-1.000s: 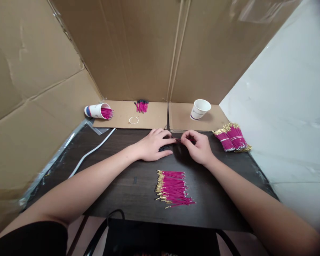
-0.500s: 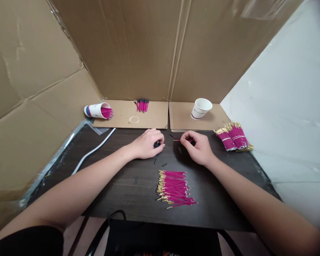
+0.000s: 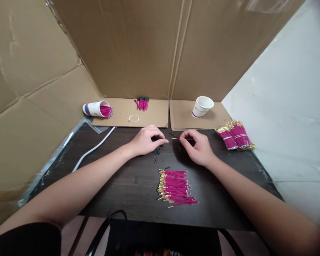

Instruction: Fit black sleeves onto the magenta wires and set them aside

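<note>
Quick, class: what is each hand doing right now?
Left hand: closed, fingertips over small black sleeves; grip cannot be told.
Right hand: closed, pinching one magenta wire.

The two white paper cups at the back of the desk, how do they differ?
The white paper cup with a blue band lies on its side on the left cardboard flap; the white paper cup with a small logo stands tilted on the right flap. Pink wires spill from the mouth of the left cup; the right cup shows none inside. Both are white paper, and neither is touched by the hands.

a tipped cup (image 3: 96, 109) with pink wires, a rubber band (image 3: 133, 118), an upright paper cup (image 3: 202, 107), two banded bundles (image 3: 234, 135), cardboard walls (image 3: 138, 46).
</note>
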The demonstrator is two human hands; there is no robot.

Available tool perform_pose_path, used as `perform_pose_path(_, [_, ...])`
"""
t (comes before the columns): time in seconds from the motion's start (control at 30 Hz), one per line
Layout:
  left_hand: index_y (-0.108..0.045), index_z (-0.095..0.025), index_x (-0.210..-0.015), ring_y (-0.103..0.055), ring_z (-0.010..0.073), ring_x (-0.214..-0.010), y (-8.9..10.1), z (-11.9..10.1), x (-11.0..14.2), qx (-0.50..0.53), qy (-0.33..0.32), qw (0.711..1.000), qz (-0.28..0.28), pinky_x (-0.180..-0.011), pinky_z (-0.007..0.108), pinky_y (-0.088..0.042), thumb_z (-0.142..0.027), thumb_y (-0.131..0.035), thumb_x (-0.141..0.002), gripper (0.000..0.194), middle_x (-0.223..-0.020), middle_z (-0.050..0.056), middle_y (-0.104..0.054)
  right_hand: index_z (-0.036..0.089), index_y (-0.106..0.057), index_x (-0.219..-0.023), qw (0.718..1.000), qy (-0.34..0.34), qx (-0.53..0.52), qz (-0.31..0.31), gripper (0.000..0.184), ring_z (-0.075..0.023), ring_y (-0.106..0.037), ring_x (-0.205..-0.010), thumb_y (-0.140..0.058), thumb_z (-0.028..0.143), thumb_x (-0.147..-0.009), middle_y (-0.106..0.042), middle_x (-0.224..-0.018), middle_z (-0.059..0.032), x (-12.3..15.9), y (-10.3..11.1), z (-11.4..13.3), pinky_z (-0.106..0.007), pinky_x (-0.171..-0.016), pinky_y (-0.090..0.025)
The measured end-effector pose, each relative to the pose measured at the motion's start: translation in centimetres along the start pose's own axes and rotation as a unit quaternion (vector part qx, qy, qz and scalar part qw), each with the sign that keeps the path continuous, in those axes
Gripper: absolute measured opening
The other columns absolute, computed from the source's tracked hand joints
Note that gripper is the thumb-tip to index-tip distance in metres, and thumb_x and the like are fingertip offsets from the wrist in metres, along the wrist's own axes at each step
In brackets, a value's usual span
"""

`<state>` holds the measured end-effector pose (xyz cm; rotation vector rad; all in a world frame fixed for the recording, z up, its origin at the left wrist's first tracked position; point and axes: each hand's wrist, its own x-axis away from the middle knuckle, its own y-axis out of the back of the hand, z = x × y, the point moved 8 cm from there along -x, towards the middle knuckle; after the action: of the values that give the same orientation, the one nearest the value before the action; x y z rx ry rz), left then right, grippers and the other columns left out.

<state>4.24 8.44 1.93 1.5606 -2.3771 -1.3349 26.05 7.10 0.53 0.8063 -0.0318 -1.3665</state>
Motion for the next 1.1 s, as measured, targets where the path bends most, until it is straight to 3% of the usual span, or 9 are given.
perform_pose_path(0.17, [-0.082,-0.022,-0.089,-0.072,0.0244,-0.089,0.1,0.2,0.0,-0.002,0.013,1.0,-0.017,-0.089,0.042,-0.056,-0.051,-0.08,-0.106,0.033,-0.091,0.006,-0.083,0.025,-0.071,-0.095,1.0,0.002,0.009,0.002,0.014,-0.0253,-0.072,-0.09,-0.067,0.032,-0.107,-0.079,-0.096,-0.0058,0.0,0.0,0.1,-0.04,-0.087,-0.057])
perform_pose_path(0.3, [-0.077,-0.021,-0.083,-0.068,0.0219,-0.082,0.3,0.4,0.0,-0.006,0.023,0.999,-0.026,-0.084,0.038,-0.053,-0.053,-0.075,-0.108,0.041,-0.084,0.005,-0.077,0.025,-0.071,-0.097,1.0,-0.006,-0.002,0.011,0.013,-0.025,-0.074,-0.091,-0.067,0.032,-0.107,-0.08,-0.098,-0.0054,0.0,-0.2,-0.1,-0.04,-0.088,-0.056])
perform_pose_path(0.47, [-0.066,-0.02,-0.078,-0.064,0.0205,-0.078,0.4,0.4,0.0,-0.006,0.042,0.999,-0.02,-0.082,0.036,-0.049,-0.049,-0.058,-0.115,0.048,-0.079,0.004,-0.07,0.025,-0.07,-0.097,0.999,0.022,-0.001,0.037,0.012,-0.0253,-0.074,-0.091,-0.065,0.031,-0.107,-0.08,-0.098,-0.0059,-0.1,-0.5,0.5,-0.041,-0.088,-0.056])
perform_pose_path(0.67, [-0.064,-0.02,-0.088,-0.063,0.0189,-0.077,-0.1,0.9,0.3,0.092,0.113,0.988,-0.051,-0.079,0.033,-0.051,-0.054,-0.055,-0.115,0.044,-0.08,0.002,-0.068,0.025,-0.069,-0.097,0.995,0.069,-0.005,0.076,0.01,-0.0255,-0.074,-0.092,-0.065,0.028,-0.106,-0.079,-0.097,-0.0057,0.0,-0.9,1.7,-0.042,-0.09,-0.057])
perform_pose_path(0.9, [-0.072,-0.019,-0.092,-0.065,0.0182,-0.079,-0.4,0.4,0.2,0.13,0.119,0.983,-0.06,-0.084,0.032,-0.053,-0.05,-0.067,-0.111,0.037,-0.081,0.002,-0.072,0.026,-0.071,-0.101,0.998,0.053,-0.022,0.0,0.013,-0.0246,-0.073,-0.089,-0.065,0.034,-0.11,-0.078,-0.097,-0.0063,0.1,-0.1,2.0,-0.04,-0.086,-0.06])
perform_pose_path(1.1, [-0.079,-0.019,-0.091,-0.072,0.0196,-0.082,-0.6,0.2,0.3,0.131,0.126,0.982,-0.06,-0.092,0.035,-0.059,-0.052,-0.069,-0.112,0.041,-0.083,0.003,-0.079,0.025,-0.073,-0.103,0.998,0.05,-0.032,-0.023,0.014,-0.0231,-0.073,-0.087,-0.065,0.035,-0.111,-0.079,-0.096,-0.0054,0.4,-0.1,2.5,-0.04,-0.084,-0.06])
